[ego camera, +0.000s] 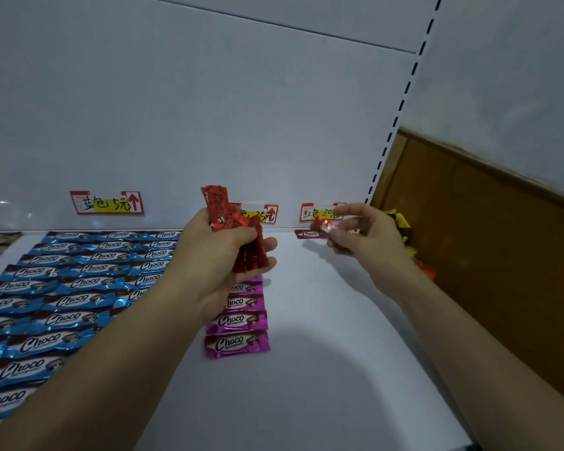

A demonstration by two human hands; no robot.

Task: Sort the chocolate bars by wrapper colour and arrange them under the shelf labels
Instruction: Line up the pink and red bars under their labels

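Presently: shelf [306, 369] carries blue bars [62, 288] in tight rows under the blue label [106, 203] and a magenta column [236, 320] under the middle label [271, 213], so colours read straight down from each tag. Left hand [222, 252], grip curled round a bundle of red bars [241, 242], apparently serves as stock. Right hand [365, 236], grip pinching a single red bar [323, 226] at the fingertips, bar projecting leftward just beside the laid red bar [308, 234] under the red label [319, 212]. Judged: next placement goes below that one, extending the red column.

Bare left grip [215, 258], bare right grip [368, 236], bare left forearm [111, 353], bare right forearm [453, 336]
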